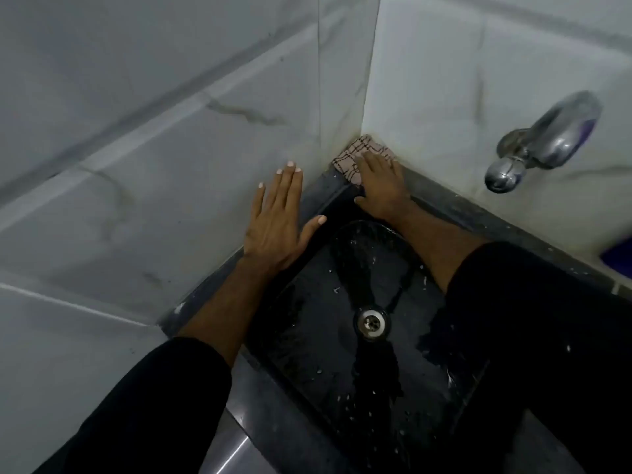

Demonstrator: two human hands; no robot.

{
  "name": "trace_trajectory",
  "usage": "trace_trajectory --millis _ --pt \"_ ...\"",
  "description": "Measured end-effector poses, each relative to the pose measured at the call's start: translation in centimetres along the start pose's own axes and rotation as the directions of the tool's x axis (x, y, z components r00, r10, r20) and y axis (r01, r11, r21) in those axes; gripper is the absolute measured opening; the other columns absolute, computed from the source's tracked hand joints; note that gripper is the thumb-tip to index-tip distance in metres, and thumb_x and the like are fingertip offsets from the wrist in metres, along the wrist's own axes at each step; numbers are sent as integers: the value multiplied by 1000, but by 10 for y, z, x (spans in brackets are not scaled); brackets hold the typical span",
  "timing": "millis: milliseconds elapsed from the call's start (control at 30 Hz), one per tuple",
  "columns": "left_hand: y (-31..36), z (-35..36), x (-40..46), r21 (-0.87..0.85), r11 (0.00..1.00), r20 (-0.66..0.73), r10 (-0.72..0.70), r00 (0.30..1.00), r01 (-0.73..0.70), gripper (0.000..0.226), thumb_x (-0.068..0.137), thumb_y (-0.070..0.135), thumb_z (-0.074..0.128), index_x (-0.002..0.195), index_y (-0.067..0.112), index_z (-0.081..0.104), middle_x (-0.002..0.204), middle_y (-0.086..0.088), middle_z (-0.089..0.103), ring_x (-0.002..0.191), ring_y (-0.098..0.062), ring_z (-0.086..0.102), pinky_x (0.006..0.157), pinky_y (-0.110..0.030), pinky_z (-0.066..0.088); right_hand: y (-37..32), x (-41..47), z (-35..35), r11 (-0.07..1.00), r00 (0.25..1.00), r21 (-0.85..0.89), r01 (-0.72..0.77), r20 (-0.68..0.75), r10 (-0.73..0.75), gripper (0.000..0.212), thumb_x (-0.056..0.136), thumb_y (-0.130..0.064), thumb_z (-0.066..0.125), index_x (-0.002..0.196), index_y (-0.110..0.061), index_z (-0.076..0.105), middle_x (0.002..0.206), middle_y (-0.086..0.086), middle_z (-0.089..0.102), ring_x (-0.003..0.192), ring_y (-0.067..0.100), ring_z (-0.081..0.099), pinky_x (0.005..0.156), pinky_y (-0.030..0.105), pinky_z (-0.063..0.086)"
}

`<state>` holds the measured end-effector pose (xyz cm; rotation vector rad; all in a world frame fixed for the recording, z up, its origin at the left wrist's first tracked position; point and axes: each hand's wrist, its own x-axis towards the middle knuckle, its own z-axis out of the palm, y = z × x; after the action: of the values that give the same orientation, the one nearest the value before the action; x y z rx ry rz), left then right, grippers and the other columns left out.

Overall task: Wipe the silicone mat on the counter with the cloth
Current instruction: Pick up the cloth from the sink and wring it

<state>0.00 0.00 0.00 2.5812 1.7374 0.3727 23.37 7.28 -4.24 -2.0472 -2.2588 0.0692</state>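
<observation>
I see the cloth [362, 157] wedged in the far corner, at about twelve o'clock from the drain [371, 322], lying on the dark ledge where the two tiled walls meet. It is a small pinkish piece with a dark grid print, and I judge it light, soft and limp, likely damp given the water beads in the sink [342, 388], so it should bunch and drag rather than slide cleanly; I would take it with a flat palm on top for wiping, or pinch a loose edge at its ten o'clock side to lift it. My right hand [381, 186] lies palm-down on the cloth, fingers straight and close together, pressing it against the ledge, thumb stretched toward eight o'clock; the grip is flat and spread, not pinching. The right forearm runs back across the basin toward four o'clock into a black sleeve [533, 319]. My left hand [278, 217] sits at about nine o'clock from the cloth, well apart from it, palm flat against the left wall tile [136, 183], fingers straight and slightly fanned, thumb out toward the sink; its grip is spread and holds nothing, and I read it as a brace. A chrome tap [543, 142] juts from the right wall at two o'clock. I cannot make out any silicone mat or desk surface here.
</observation>
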Motion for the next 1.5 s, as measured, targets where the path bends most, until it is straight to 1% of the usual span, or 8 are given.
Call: trace_trajectory --millis 533,733,833,933,1033,1167,1367,1500 --pt "-5 53 11 -14 1000 70 -24 997 25 82 93 64 21 155 12 6 162 -4 4 149 -19 5 120 -39 1 28 44 27 991 991 84 100 -101 -92 41 92 -8 50 133 -6 50 137 17 51 126 33 48 102 41 41" --pt "11 50 3 -218 972 5 -85 996 84 79 95 60 29 154 10 14 161 -6 11 148 -21 12 119 -40 8 20 28 -8 922 964 386 -28 -234 127 39 89 -2 46 124 -9 60 118 16 65 104 31 61 83 35 50" --pt "26 40 6 -494 862 -18 -146 989 118 69 97 45 45 151 6 24 158 -11 23 145 -24 23 118 -38 18 11 -9 -34 714 937 698 -61 -206 282 29 90 -9 51 114 -12 65 106 5 70 90 16 63 75 25 48" --pt "43 21 8 -728 658 67 -214 975 194 56 97 43 48 141 9 44 142 -12 49 130 -23 46 109 -36 36 0 -69 -52 315 938 936 -157 42 345 16 89 -5 61 101 -10 70 92 1 70 80 10 64 76 24 50" --pt "62 5 4 -844 479 191 -153 969 242 45 99 41 45 126 7 57 126 -9 61 118 -22 56 103 -36 44 -9 -133 -63 -26 929 971 -239 236 286 18 88 0 58 99 -7 70 96 11 71 86 18 68 83 33 53" --pt "95 -4 -30 -931 264 283 85 955 253 24 99 26 50 114 14 64 108 0 68 102 -10 62 92 -25 49 -14 -200 -67 -261 892 921 -287 357 278 23 91 -2 53 110 -1 64 105 21 67 95 31 64 88 40 51" --pt "155 11 -86 -927 302 207 -84 975 223 15 96 27 57 95 14 63 89 2 68 81 -7 63 74 -28 53 -26 -282 -63 -567 874 792 -226 422 241 50 91 -25 59 130 6 50 124 27 59 108 36 60 97 48 47" --pt "196 9 -113 -906 390 153 -58 986 164 16 96 32 56 97 16 58 89 6 64 80 -2 61 71 -20 50 -24 -331 -60 -563 823 787 -252 481 303 48 85 -17 69 128 0 55 118 21 66 106 35 66 90 47 55"
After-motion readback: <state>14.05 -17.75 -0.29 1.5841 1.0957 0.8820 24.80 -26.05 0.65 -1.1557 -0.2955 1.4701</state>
